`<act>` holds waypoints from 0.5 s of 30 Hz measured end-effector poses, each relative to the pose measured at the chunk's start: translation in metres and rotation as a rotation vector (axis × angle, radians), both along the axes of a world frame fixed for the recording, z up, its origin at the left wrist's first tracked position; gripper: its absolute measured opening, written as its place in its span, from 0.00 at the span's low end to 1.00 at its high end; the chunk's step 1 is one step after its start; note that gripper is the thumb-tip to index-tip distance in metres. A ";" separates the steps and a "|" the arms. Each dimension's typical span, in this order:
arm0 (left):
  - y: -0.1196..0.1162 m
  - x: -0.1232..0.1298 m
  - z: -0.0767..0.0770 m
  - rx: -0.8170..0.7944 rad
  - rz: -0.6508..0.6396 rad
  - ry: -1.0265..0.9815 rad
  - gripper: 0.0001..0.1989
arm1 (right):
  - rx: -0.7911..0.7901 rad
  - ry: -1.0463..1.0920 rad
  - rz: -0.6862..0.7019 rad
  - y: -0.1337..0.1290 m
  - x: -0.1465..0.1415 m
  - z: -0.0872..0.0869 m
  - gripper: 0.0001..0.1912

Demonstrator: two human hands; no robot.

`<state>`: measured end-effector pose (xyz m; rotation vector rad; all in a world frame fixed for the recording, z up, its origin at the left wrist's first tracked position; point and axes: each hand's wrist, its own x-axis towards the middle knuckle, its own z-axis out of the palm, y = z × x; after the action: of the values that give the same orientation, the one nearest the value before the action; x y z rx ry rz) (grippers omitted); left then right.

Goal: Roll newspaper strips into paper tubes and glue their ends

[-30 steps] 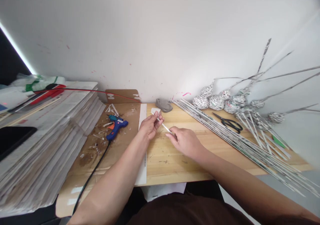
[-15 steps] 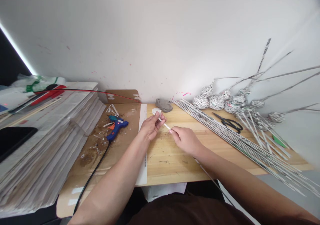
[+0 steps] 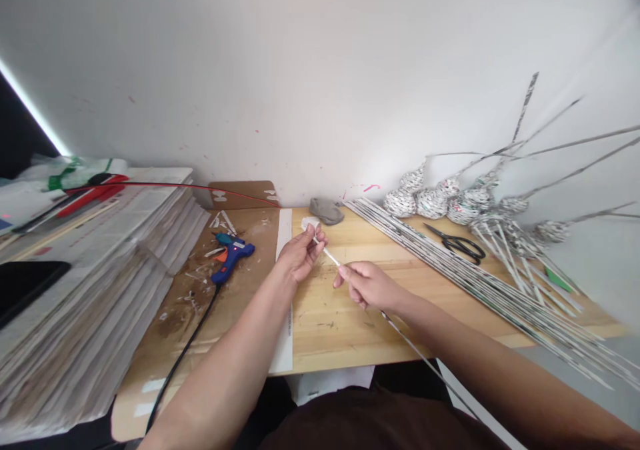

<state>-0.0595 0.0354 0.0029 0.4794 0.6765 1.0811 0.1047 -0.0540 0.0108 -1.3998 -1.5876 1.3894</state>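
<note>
Paper stick [image 3: 330,255]: a stretch was hidden inside the right hand [image 3: 367,285], upper tip lost in the left hand's [image 3: 303,251] fingers, lower end untraceable near the bottom edge. White scrap [image 3: 309,223] was partly covered by left fingertips, too small to identify. Paper stack [image 3: 125,290] and black slab [image 3: 35,282] were cut off at left; print unreadable. White strip [image 3: 285,230] ran behind the left forearm [image 3: 230,343], lettering too tiny. Some grey stems [image 3: 580,145] left the right edge. Green piece [image 3: 557,279]: partly covered, unclear.
</note>
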 end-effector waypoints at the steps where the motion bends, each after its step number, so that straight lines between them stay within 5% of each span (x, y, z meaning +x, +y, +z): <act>1: 0.001 0.000 0.000 0.003 0.003 -0.008 0.08 | -0.113 0.088 0.020 0.000 0.000 0.001 0.24; 4: 0.003 -0.001 0.001 -0.007 0.063 -0.010 0.08 | -0.213 0.155 0.013 -0.005 0.003 0.004 0.28; 10: 0.004 -0.001 0.000 -0.035 0.150 0.006 0.07 | 0.344 -0.442 -0.084 -0.028 0.015 0.004 0.19; 15: 0.004 -0.002 0.001 -0.018 0.117 -0.001 0.09 | -0.162 0.085 0.062 -0.030 0.021 0.002 0.24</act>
<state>-0.0611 0.0399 0.0043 0.4279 0.7200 1.1842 0.1252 -0.0843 0.0124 -1.3728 -1.5038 1.6241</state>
